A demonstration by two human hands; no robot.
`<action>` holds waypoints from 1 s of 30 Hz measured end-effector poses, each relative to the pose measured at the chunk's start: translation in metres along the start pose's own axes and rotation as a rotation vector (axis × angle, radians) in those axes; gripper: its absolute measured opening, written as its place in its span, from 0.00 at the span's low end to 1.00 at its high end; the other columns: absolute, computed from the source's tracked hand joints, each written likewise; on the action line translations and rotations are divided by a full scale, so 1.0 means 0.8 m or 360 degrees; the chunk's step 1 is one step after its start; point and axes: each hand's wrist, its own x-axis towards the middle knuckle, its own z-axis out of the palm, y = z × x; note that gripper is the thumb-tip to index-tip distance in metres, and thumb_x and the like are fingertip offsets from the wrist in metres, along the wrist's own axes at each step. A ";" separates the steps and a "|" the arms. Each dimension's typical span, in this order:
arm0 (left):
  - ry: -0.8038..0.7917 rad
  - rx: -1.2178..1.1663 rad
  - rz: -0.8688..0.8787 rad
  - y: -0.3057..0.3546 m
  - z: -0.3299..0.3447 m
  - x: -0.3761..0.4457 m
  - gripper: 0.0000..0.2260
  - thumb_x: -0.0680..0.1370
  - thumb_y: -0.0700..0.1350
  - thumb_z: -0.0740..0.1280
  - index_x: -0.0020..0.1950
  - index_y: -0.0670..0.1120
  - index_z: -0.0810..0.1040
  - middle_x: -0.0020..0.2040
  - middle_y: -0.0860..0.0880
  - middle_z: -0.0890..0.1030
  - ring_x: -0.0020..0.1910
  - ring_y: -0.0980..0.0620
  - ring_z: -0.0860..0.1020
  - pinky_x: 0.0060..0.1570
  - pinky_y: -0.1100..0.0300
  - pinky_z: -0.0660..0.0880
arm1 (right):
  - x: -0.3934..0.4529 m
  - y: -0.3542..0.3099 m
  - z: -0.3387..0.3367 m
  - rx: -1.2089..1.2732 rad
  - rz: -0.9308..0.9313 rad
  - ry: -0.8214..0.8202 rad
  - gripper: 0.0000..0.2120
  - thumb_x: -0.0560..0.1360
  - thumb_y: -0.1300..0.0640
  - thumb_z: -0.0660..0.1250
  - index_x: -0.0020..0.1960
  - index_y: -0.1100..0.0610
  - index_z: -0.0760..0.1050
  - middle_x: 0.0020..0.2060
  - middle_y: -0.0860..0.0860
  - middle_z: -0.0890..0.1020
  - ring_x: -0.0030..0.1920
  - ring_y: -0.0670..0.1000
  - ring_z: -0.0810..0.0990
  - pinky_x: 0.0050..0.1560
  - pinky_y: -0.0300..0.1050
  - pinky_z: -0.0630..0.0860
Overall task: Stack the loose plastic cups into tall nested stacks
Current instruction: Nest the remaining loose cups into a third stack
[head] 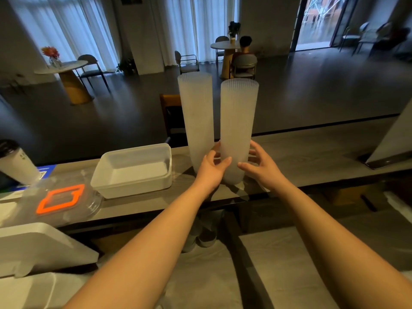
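Two tall stacks of nested translucent plastic cups stand upright on the wooden counter [312, 157]. The nearer stack [237, 121] is on the right, and the farther stack [197, 117] rises just left of it. My left hand [211, 168] curls round the lower left side of the nearer stack. My right hand [262, 166] wraps its lower right side, fingers bent against the plastic. The two stacks stand close together, nearly touching at the base. Below the counter edge, more cups [205, 233] show dimly between my forearms.
A white rectangular tub [133, 170] sits left of the stacks. Farther left lie a clear lid with an orange seal [60, 198] and a lidded drink cup [15, 163]. A slanted panel [392, 143] rises at the right. A person sits at a distant table.
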 end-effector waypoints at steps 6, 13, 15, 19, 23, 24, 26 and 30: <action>-0.0052 0.0019 -0.0003 -0.009 -0.007 -0.016 0.33 0.79 0.47 0.70 0.80 0.54 0.57 0.73 0.47 0.70 0.67 0.48 0.73 0.66 0.47 0.74 | -0.018 0.011 0.011 -0.0012 0.0030 0.0043 0.44 0.73 0.50 0.76 0.80 0.42 0.52 0.74 0.47 0.64 0.70 0.44 0.64 0.61 0.39 0.69; -0.0062 -0.0074 0.0006 -0.053 -0.029 -0.073 0.35 0.77 0.49 0.72 0.79 0.58 0.57 0.73 0.48 0.70 0.64 0.52 0.76 0.64 0.50 0.76 | -0.082 0.016 0.043 0.0152 0.0125 0.0216 0.44 0.71 0.48 0.76 0.79 0.43 0.55 0.77 0.48 0.63 0.74 0.46 0.62 0.69 0.48 0.66; -0.0042 -0.0096 0.0003 -0.069 -0.041 -0.092 0.35 0.76 0.50 0.73 0.78 0.61 0.59 0.71 0.51 0.71 0.64 0.53 0.77 0.66 0.46 0.74 | -0.102 0.012 0.055 0.0203 0.0113 0.0189 0.42 0.72 0.49 0.76 0.79 0.42 0.57 0.75 0.46 0.65 0.72 0.44 0.63 0.70 0.49 0.66; 0.0127 -0.0144 0.0017 -0.101 -0.068 -0.141 0.34 0.74 0.50 0.74 0.76 0.63 0.62 0.68 0.53 0.73 0.63 0.55 0.78 0.65 0.47 0.75 | -0.132 0.006 0.091 0.0149 0.0082 0.0023 0.40 0.72 0.49 0.76 0.77 0.40 0.59 0.70 0.40 0.67 0.71 0.41 0.63 0.67 0.43 0.64; 0.0309 -0.0218 -0.0018 -0.138 -0.100 -0.200 0.32 0.73 0.48 0.76 0.71 0.65 0.66 0.67 0.51 0.75 0.62 0.56 0.77 0.61 0.54 0.77 | -0.158 -0.005 0.141 0.0142 0.0057 -0.0186 0.40 0.70 0.46 0.76 0.77 0.40 0.61 0.69 0.39 0.69 0.71 0.40 0.65 0.68 0.43 0.64; 0.0359 -0.0234 -0.0025 -0.147 -0.110 -0.215 0.31 0.72 0.47 0.76 0.69 0.66 0.66 0.66 0.51 0.75 0.62 0.55 0.78 0.59 0.56 0.78 | -0.165 -0.007 0.154 0.0133 0.0061 -0.0234 0.41 0.69 0.45 0.76 0.77 0.41 0.61 0.69 0.40 0.69 0.70 0.39 0.65 0.67 0.41 0.64; 0.0455 -0.0259 -0.0046 -0.166 -0.132 -0.247 0.30 0.73 0.43 0.75 0.67 0.65 0.67 0.65 0.50 0.75 0.62 0.55 0.78 0.52 0.62 0.78 | -0.180 -0.010 0.182 0.0114 0.0060 -0.0325 0.40 0.69 0.46 0.76 0.76 0.41 0.61 0.69 0.39 0.69 0.70 0.38 0.65 0.64 0.37 0.63; 0.0573 -0.0273 -0.0128 -0.202 -0.171 -0.311 0.30 0.74 0.41 0.75 0.71 0.60 0.68 0.64 0.53 0.75 0.62 0.57 0.77 0.48 0.70 0.76 | -0.214 -0.009 0.232 0.0095 0.0089 -0.0464 0.41 0.68 0.45 0.76 0.76 0.41 0.62 0.71 0.42 0.70 0.72 0.40 0.66 0.65 0.38 0.65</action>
